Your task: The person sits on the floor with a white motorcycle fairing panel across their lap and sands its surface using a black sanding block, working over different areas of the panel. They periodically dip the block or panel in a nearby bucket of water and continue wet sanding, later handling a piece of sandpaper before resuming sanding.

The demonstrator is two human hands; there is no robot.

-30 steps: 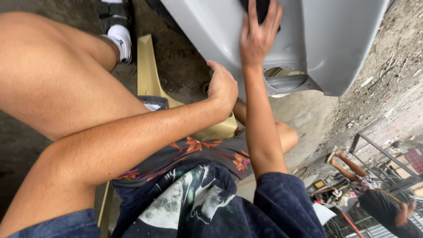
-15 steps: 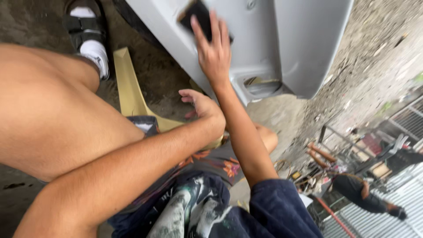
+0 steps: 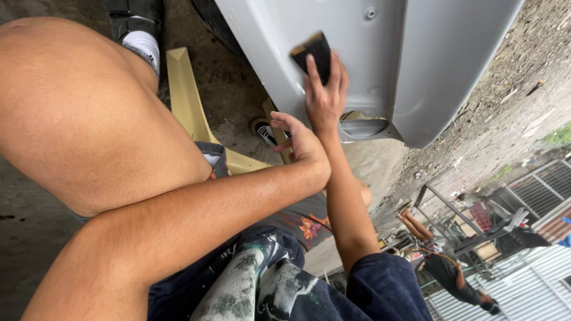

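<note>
My right hand (image 3: 324, 98) presses a black sanding block (image 3: 313, 54) flat against a grey car body panel (image 3: 416, 53), with the fingers spread over the block. Below the hand the panel has a round recess (image 3: 363, 128). My left hand (image 3: 300, 139) hangs just beside my right wrist with loosely curled fingers and holds nothing. My left forearm crosses the view from the lower left. My bare knee (image 3: 89, 113) fills the upper left.
A pale yellow plastic trim piece (image 3: 184, 89) lies on the concrete ground under my legs. One foot in a white sock and black sandal (image 3: 140, 35) rests at the top, and a black shoe (image 3: 264, 132) sits near the panel. Another person (image 3: 452, 273) and metal frames (image 3: 452, 214) are at the lower right.
My right hand has slid the block along the grey panel, and more of the block now shows above the fingers. The left hand stays by the right wrist. The view has shifted.
</note>
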